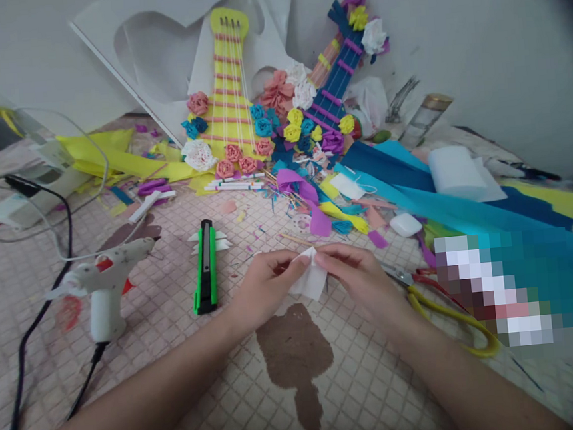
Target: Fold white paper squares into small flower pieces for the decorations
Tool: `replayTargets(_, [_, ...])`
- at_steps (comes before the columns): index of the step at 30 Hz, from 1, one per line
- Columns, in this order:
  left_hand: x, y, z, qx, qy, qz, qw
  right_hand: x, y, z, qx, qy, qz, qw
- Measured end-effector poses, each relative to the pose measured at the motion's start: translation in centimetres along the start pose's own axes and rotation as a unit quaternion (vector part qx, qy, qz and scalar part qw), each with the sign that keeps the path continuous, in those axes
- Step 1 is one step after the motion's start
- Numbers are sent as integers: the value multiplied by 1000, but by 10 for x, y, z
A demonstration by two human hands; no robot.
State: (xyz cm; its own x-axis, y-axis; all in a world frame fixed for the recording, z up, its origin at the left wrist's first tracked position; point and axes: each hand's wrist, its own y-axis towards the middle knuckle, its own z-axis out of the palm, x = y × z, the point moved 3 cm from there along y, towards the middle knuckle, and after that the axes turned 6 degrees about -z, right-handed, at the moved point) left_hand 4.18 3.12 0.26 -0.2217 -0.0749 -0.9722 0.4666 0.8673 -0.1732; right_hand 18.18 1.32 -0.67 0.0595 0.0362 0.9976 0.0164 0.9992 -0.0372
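Between my two hands, above the middle of the table, is a small piece of white crepe paper point(308, 281). My left hand point(272, 276) pinches its upper left part between thumb and fingers. My right hand point(351, 266) grips the upper right corner, thumb close to the other thumb. The paper's lower part hangs free. To the left of my left hand lies a green utility knife point(205, 269) over some white paper strips. Scissors point(424, 293) with yellow and red handles lie beside my right wrist, partly hidden by it.
A white glue gun point(109, 277) with a black cord stands at left. At the back lean a yellow paper guitar point(229, 79) and a blue one point(340, 90), both with paper flowers. Blue crepe paper point(467, 219), a white roll point(456, 172) and scraps spread at right.
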Motion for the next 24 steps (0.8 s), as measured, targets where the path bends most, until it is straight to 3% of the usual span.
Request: replayTargets(24, [2,0,2,-10,59,-1,998,1,0,0,-10,-36,-15,999])
